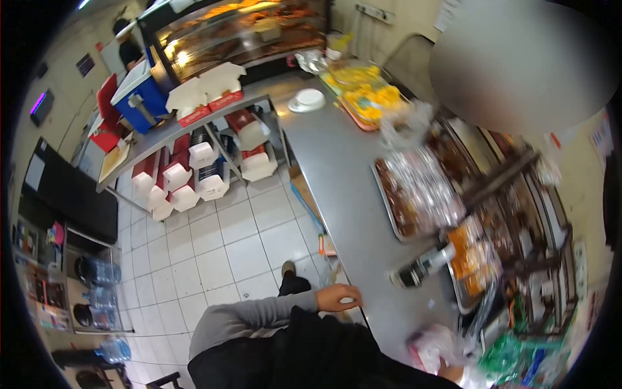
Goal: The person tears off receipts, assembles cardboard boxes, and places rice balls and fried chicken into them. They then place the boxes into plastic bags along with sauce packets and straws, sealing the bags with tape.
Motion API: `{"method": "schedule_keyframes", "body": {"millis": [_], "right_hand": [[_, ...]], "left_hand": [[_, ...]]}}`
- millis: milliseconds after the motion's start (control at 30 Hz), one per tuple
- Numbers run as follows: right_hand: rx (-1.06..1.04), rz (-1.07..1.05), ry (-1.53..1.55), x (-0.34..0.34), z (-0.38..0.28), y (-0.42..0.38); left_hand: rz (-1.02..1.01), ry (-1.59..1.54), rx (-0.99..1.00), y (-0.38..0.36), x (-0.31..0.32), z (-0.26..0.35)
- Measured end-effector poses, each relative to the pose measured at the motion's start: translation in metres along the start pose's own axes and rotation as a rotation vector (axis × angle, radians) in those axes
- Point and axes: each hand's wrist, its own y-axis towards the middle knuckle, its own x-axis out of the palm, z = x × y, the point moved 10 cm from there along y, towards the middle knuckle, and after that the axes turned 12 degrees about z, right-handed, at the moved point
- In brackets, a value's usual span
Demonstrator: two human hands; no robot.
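Note:
My left hand (338, 297), in a grey sleeve, is at the near edge of the steel table (346, 207). Its fingers are curled closed, with a small pale patch showing between them that I cannot identify. At the bottom right, only part of my right hand (451, 373) shows, against a crumpled clear plastic bag (435, 347) with something pink and white in it. The fingers there are hidden by the plastic. A dark bottle-like object with a pale end (421, 266) lies on the table between the two hands.
Farther along are a tray of brown food under plastic (396, 214), an orange-food tray (472, 249) and a yellow-food tray (369, 97). A rack (551, 259) lines the right side. Open boxes (223, 91) stand by a heated display case (246, 29). Green bags (502, 356) lie bottom right.

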Motion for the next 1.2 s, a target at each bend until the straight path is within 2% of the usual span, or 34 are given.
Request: {"method": "schedule_keyframes", "body": {"millis": [33, 67, 167, 233, 267, 300, 367, 400, 433, 467, 500, 600, 633, 700, 767, 833, 867, 900, 967, 1000, 1033, 1067, 1100, 1133, 1167, 1200], "right_hand": [[0.049, 0.014, -0.092, -0.015, 0.006, 0.015], [0.155, 0.120, -0.210, -0.037, -0.008, 0.049], [0.431, 0.833, -0.269, -0.135, -0.138, 0.149], [0.391, 1.109, -0.116, -0.149, -0.234, 0.214], [0.297, 1.128, -0.043, -0.140, -0.283, 0.258], [0.037, 1.032, -0.115, -0.116, -0.357, 0.312], [-0.366, 0.672, 0.242, -0.039, -0.456, 0.396], [-0.294, 0.485, 0.368, 0.007, -0.494, 0.428], [-0.290, 0.304, 0.643, 0.054, -0.534, 0.452], [-0.385, 0.260, 0.743, 0.085, -0.580, 0.467], [-0.293, 0.099, 0.949, 0.117, -0.627, 0.481], [-0.261, -0.289, 1.253, 0.251, -0.743, 0.513], [-0.229, -0.404, 1.343, 0.286, -0.783, 0.522], [-0.282, -0.448, 1.293, 0.347, -0.853, 0.551], [-0.206, -0.489, 1.397, 0.435, -0.918, 0.589], [-0.109, -0.474, 1.151, 0.535, -0.967, 0.636], [-0.079, -0.450, 1.113, 0.557, -0.989, 0.657], [-0.035, -0.457, 1.085, 0.620, -1.014, 0.673], [0.001, -0.456, 0.872, 0.583, -1.027, 0.691], [0.024, -0.510, 0.888, 0.576, -1.037, 0.695], [0.035, -0.568, 0.895, 0.579, -1.046, 0.694], [-0.002, -0.561, 0.840, 0.590, -1.055, 0.695], [-0.037, -0.555, 0.782, 0.612, -1.059, 0.696], [-0.072, -0.504, 0.806, 0.611, -1.067, 0.695], [-0.041, -0.434, 0.849, 0.610, -1.055, 0.696], [-0.070, -0.447, 0.760, 0.620, -1.050, 0.696]], "left_hand": [[0.087, 0.024, -0.037, -0.014, -0.038, -0.017], [0.146, 0.071, -0.092, -0.032, -0.076, -0.037], [0.269, 0.198, -0.349, -0.089, -0.195, -0.100], [0.430, 0.255, -0.409, -0.123, -0.275, -0.128], [0.459, 0.314, -0.389, -0.134, -0.313, -0.134], [0.492, 0.383, -0.363, -0.140, -0.355, -0.138], [0.657, 0.549, -0.331, -0.146, -0.447, -0.104], [0.732, 0.545, -0.314, -0.148, -0.489, -0.092], [0.806, 0.539, -0.286, -0.149, -0.532, -0.082], [0.853, 0.562, -0.252, -0.148, -0.574, -0.074], [0.900, 0.585, -0.217, -0.146, -0.612, -0.067], [1.122, 0.280, -0.322, -0.141, -0.721, -0.075], [1.185, 0.213, -0.194, -0.132, -0.757, -0.070], [1.357, 0.179, -0.090, -0.111, -0.826, -0.039], [1.437, 0.632, -0.014, -0.084, -0.889, 0.022], [1.431, 0.683, 0.242, -0.039, -0.930, 0.090], [1.433, 0.697, 0.319, -0.015, -0.952, 0.114], [1.439, 0.707, 0.395, 0.008, -0.974, 0.136], [1.495, 0.676, 0.459, 0.060, -1.022, 0.164], [1.574, 0.772, 0.537, 0.082, -1.043, 0.178], [1.747, 0.813, 0.564, 0.099, -1.072, 0.178], [1.881, 1.023, 0.513, 0.116, -1.090, 0.181], [1.992, 0.745, 0.500, 0.121, -1.101, 0.177], [2.183, 0.801, 0.202, 0.127, -1.101, 0.175], [2.210, 0.836, 0.306, 0.133, -1.098, 0.175], [2.105, 0.810, 0.287, 0.146, -1.109, 0.168]]}}
